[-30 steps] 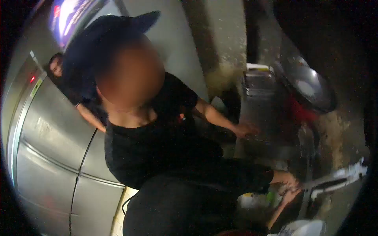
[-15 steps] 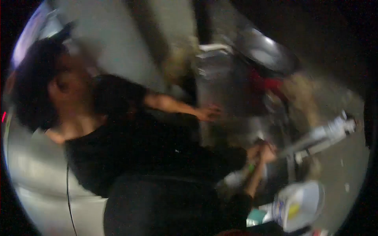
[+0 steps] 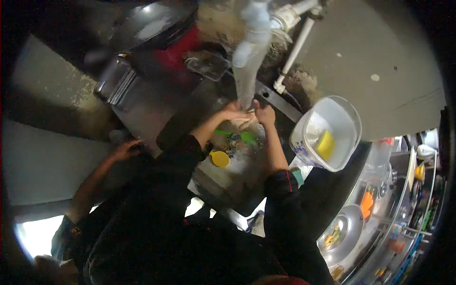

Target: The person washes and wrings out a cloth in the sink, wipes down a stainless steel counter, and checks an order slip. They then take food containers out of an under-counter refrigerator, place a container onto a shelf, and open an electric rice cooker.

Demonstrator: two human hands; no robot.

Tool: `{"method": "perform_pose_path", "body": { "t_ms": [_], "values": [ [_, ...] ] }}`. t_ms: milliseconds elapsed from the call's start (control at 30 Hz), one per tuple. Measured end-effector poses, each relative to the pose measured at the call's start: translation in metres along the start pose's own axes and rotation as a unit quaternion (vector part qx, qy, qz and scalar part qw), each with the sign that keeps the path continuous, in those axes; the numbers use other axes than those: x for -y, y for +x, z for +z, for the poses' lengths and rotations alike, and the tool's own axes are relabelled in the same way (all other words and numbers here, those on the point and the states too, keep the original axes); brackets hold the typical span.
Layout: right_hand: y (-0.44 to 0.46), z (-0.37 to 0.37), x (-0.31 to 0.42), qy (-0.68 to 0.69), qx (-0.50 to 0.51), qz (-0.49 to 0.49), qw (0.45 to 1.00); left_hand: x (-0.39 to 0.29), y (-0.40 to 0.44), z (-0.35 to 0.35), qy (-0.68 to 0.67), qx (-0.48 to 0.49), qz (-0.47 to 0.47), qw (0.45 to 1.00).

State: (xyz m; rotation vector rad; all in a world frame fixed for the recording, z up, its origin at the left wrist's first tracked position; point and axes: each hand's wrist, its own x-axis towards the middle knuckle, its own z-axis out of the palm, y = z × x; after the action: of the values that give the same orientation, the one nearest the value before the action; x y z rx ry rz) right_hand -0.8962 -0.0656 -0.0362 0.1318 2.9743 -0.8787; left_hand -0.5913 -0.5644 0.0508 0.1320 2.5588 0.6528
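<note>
My left hand [image 3: 236, 114] is over the sink [image 3: 209, 176], palm and fingers extended under the lower end of a pale, upright tap pipe [image 3: 245, 78]. Close on its right, my right hand [image 3: 265, 114] has bent fingers, thumb up near the pipe end. Whatever its fingers close on is hidden. Below both hands lie a yellow round-bowled utensil [image 3: 220, 158], a bright green piece [image 3: 247, 137] and dark scraps [image 3: 232, 145] in the sink.
A white bucket [image 3: 299, 137] holding a yellow sponge [image 3: 325, 145] stands to the right. At left is a co-worker's hand [image 3: 126, 150]. Metal trays [image 3: 118, 83] lean at upper left. Further right, shelving bears a metal bowl [image 3: 356, 228] and an orange item [image 3: 366, 204].
My view has swung, bringing the sink to the middle and shelving into sight at right. The co-worker now shows mostly as an arm at left. My hands have moved apart under the pipe.
</note>
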Motion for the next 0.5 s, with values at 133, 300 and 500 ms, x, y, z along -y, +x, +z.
{"method": "perform_pose_path", "body": {
  "t_ms": [133, 300, 500],
  "values": [
    [0.01, -0.014, 0.007, 0.4, 0.2, -0.092, 0.89, 0.006, 0.002, 0.009, -0.023, -0.029, -0.016, 0.999],
    [-0.012, 0.028, -0.029, 0.431, 0.183, -0.175, 0.866, 0.023, 0.002, 0.023, -0.086, -0.092, -0.034, 0.991],
    [-0.045, 0.087, 0.008, 0.711, 0.068, 0.045, 0.698, 0.051, 0.002, 0.048, -0.23, -0.2, -0.04, 0.952]
  ]
}}
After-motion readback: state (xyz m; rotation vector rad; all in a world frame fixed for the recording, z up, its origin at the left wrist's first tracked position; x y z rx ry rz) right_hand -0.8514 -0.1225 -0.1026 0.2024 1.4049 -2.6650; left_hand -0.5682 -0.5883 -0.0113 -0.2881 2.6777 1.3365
